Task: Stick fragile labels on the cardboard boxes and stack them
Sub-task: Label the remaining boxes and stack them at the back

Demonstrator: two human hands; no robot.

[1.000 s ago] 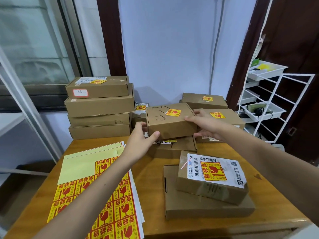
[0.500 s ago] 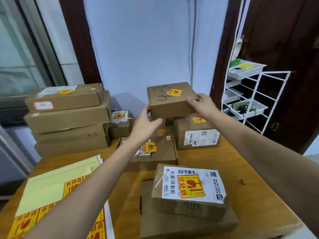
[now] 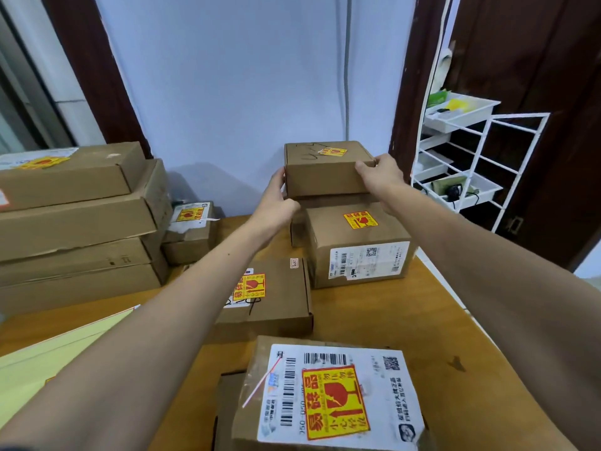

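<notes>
Gripping labelled cardboard box (image 3: pixel 327 172) by its ends, left hand (image 3: pixel 276 203) and right hand (image 3: pixel 379 177), atop back-row stack (image 3: pixel 331 203).

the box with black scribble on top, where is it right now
Head view, centre back: scribbled box is held by both hands on a box by the wall, behind the barcode-labelled box.

Soft, even indoor light, fairly bright, with no glare. A faint shadow falls on the wall (image 3: pixel 208 177) left of the hands. Wide-angle distortion bends the edges; the box (image 3: pixel 325 170) between the hands looks slightly blurred.
</notes>
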